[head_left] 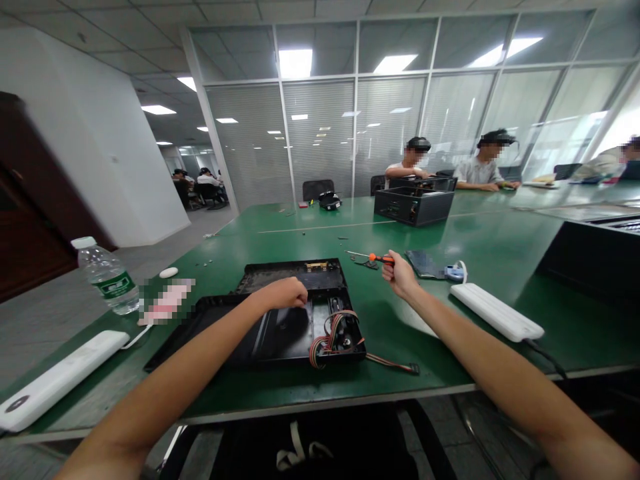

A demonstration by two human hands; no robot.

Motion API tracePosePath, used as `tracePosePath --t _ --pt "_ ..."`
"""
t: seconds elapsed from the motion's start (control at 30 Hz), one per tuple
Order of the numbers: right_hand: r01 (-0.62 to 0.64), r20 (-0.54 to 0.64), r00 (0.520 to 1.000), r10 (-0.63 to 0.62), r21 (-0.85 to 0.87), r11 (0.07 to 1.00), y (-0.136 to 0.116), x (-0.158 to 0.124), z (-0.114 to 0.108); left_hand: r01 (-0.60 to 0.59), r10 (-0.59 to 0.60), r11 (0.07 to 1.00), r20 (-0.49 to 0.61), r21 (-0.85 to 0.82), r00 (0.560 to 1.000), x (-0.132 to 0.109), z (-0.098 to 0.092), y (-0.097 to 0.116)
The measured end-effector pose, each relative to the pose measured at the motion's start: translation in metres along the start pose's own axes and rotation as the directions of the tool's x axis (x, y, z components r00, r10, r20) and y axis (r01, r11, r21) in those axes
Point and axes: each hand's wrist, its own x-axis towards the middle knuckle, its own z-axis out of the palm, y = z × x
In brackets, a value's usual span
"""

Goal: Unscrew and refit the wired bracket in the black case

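Observation:
A screwdriver with an orange and black handle is gripped in my right hand, its thin shaft pointing left above the table. My left hand is closed, fingers curled down, over the opened black metal case. Whatever those fingers may hold is hidden. The case lies flat in front of me, with a raised black section along its back. At its right end sits a bundle of striped ribbon cables. One cable runs out over the case's edge to a dark connector on the table.
White power strips lie at left and right. A water bottle stands at the left edge. Beyond the screwdriver lies a dark phone. A black computer case and co-workers are across the green table.

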Motion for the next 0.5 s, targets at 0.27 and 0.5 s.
tracePosePath --t 0.27,0.5 --pt "-0.075 0.118 0.991 0.063 0.105 0.992 -0.016 -0.015 0.022 -0.027 0.031 0.998 -0.093 0.048 0.995 -0.02 0.0 -0.011" --pt "0.15 0.402 0.912 -0.078 -0.151 0.977 -0.051 -0.044 0.047 0.173 -0.138 0.959 -0.161 0.223 0.977 -0.026 -0.009 -0.027"
